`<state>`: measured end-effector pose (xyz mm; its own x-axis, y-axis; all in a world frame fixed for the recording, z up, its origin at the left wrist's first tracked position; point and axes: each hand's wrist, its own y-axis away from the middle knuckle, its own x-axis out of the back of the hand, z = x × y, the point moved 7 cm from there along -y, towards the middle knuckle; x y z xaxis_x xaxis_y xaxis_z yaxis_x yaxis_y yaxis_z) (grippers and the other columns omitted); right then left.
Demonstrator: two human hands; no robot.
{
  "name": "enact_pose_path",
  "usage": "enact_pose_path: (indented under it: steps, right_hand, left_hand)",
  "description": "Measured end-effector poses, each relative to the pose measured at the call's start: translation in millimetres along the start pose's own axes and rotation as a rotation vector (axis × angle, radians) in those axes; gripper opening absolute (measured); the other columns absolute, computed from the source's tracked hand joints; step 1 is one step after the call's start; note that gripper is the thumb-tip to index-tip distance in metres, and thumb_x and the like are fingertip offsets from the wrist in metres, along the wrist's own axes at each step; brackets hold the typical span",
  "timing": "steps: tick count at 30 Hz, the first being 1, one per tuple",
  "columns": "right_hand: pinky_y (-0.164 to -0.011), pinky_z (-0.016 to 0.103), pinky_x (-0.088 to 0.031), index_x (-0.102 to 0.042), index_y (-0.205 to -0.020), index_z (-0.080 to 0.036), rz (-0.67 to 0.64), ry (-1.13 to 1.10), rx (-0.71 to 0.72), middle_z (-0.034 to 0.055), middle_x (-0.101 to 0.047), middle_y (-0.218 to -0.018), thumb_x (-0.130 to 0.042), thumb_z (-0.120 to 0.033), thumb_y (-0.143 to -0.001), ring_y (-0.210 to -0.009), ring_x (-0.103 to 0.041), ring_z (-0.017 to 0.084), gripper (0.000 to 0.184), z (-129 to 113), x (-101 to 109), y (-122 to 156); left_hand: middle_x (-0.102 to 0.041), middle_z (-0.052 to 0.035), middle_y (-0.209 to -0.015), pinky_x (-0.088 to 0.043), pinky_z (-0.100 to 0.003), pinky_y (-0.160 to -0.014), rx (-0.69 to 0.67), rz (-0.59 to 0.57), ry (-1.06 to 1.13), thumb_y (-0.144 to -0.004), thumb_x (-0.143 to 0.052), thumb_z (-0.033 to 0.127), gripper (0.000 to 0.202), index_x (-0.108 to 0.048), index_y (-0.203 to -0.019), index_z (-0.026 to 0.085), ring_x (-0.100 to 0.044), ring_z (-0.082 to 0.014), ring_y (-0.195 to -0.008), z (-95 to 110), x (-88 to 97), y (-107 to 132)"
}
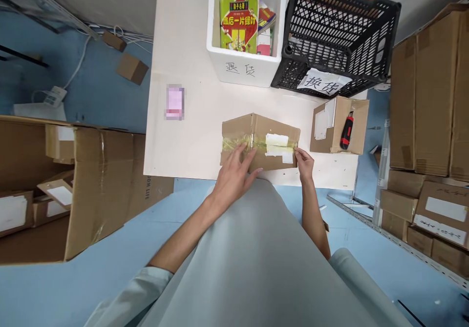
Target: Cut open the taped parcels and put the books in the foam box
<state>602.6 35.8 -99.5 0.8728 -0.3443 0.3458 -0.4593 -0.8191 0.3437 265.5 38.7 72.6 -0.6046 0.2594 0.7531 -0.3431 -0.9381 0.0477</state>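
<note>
A flat cardboard parcel [256,132] with clear tape and a white label lies on the white table [183,122] near its front edge. My left hand [234,173] rests on the parcel's near left side, fingers stretched out flat over the taped seam. At the parcel's right end, my right hand [305,163] has its fingers curled, pinching the edge by the tape.
A white foam bin [242,68] of colourful boxes and a black plastic crate [340,34] stand at the table's back. A small open carton [340,124] holds a red-and-black cutter [346,132]. A phone [175,102] lies to the left. Cardboard boxes sit on the floor left and on shelves right.
</note>
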Motion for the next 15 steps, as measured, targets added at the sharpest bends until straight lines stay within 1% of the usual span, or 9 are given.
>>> enact_pose_path:
  steps: [1, 3, 5, 7, 9, 11, 12, 13, 15]
  right_hand:
    - [-0.123, 0.055, -0.059, -0.088, -0.112, -0.02, -0.022, 0.018, 0.01, 0.0148, -0.087, -0.129, -0.076, -0.06, -0.09, -0.129, -0.079, 0.033, 0.047, -5, -4, 1]
    - [-0.121, 0.054, -0.06, -0.089, -0.112, -0.021, -0.087, 0.046, 0.039, 0.0135, -0.088, -0.128, -0.075, -0.057, -0.093, -0.128, -0.08, 0.032, 0.043, -18, -19, 7]
    - [-0.118, 0.052, -0.063, -0.089, -0.112, -0.022, -0.169, 0.076, 0.08, 0.0123, -0.088, -0.127, -0.071, -0.053, -0.096, -0.126, -0.08, 0.032, 0.039, -33, -41, 17]
    - [-0.114, 0.051, -0.065, -0.089, -0.116, -0.023, -0.235, 0.144, 0.136, 0.0118, -0.087, -0.129, -0.066, -0.048, -0.101, -0.126, -0.08, 0.031, 0.037, -51, -66, 33]
    - [-0.114, 0.052, -0.065, -0.088, -0.123, -0.024, -0.246, 0.253, 0.209, 0.0127, -0.085, -0.135, -0.062, -0.042, -0.105, -0.128, -0.079, 0.031, 0.037, -73, -87, 54]
    - [-0.119, 0.054, -0.063, -0.087, -0.13, -0.025, -0.23, 0.343, 0.28, 0.0131, -0.08, -0.146, -0.062, -0.038, -0.107, -0.135, -0.076, 0.033, 0.036, -97, -102, 78]
    - [-0.122, 0.053, -0.061, -0.087, -0.132, -0.026, -0.248, 0.36, 0.316, 0.0126, -0.077, -0.152, -0.061, -0.038, -0.109, -0.14, -0.075, 0.033, 0.036, -109, -110, 92]
    - [-0.124, 0.052, -0.06, -0.086, -0.135, -0.027, -0.282, 0.359, 0.354, 0.0115, -0.075, -0.157, -0.06, -0.038, -0.111, -0.143, -0.073, 0.033, 0.036, -122, -118, 105]
    - [-0.127, 0.049, -0.058, -0.085, -0.14, -0.029, -0.39, 0.331, 0.438, 0.0088, -0.071, -0.164, -0.059, -0.037, -0.114, -0.148, -0.07, 0.031, 0.037, -148, -135, 132]
  left_hand:
    - [-0.051, -0.0229, -0.174, -0.053, -0.066, -0.129, 0.029, 0.007, -0.015, -0.116, -0.06, 0.049, 0.063, -0.05, -0.174, 0.026, -0.042, -0.0446, -0.171, -9, 1.3, 0]
    - [-0.053, -0.024, -0.173, -0.05, -0.067, -0.13, 0.114, 0.028, -0.047, -0.115, -0.062, 0.05, 0.063, -0.055, -0.17, 0.022, -0.044, -0.0458, -0.169, -39, 5.9, 3]
    - [-0.058, -0.0246, -0.169, -0.048, -0.066, -0.131, 0.227, 0.049, -0.063, -0.113, -0.063, 0.052, 0.061, -0.063, -0.164, 0.018, -0.051, -0.0457, -0.163, -79, 11.8, 7]
    - [-0.068, -0.0232, -0.158, -0.051, -0.064, -0.128, 0.353, 0.05, -0.046, -0.113, -0.059, 0.052, 0.057, -0.07, -0.156, 0.016, -0.06, -0.0439, -0.152, -122, 16.1, 14]
    - [-0.075, -0.0202, -0.148, -0.052, -0.06, -0.127, 0.421, 0.065, -0.004, -0.114, -0.053, 0.046, 0.052, -0.076, -0.149, 0.016, -0.065, -0.0401, -0.145, -156, 20.2, 21]
    - [-0.077, -0.018, -0.146, -0.051, -0.057, -0.128, 0.44, 0.095, -0.007, -0.113, -0.051, 0.044, 0.051, -0.079, -0.146, 0.018, -0.065, -0.0381, -0.145, -179, 25.5, 27]
    - [-0.076, -0.018, -0.148, -0.05, -0.057, -0.129, 0.447, 0.117, -0.027, -0.112, -0.052, 0.045, 0.051, -0.079, -0.145, 0.018, -0.064, -0.0382, -0.147, -188, 28.9, 30]
    - [-0.075, -0.0186, -0.15, -0.049, -0.056, -0.13, 0.458, 0.139, -0.052, -0.111, -0.053, 0.047, 0.052, -0.08, -0.143, 0.017, -0.063, -0.0388, -0.149, -195, 32.7, 33]
    - [-0.073, -0.02, -0.154, -0.048, -0.056, -0.131, 0.495, 0.175, -0.08, -0.109, -0.054, 0.048, 0.053, -0.081, -0.141, 0.016, -0.063, -0.0395, -0.151, -210, 40.2, 39]
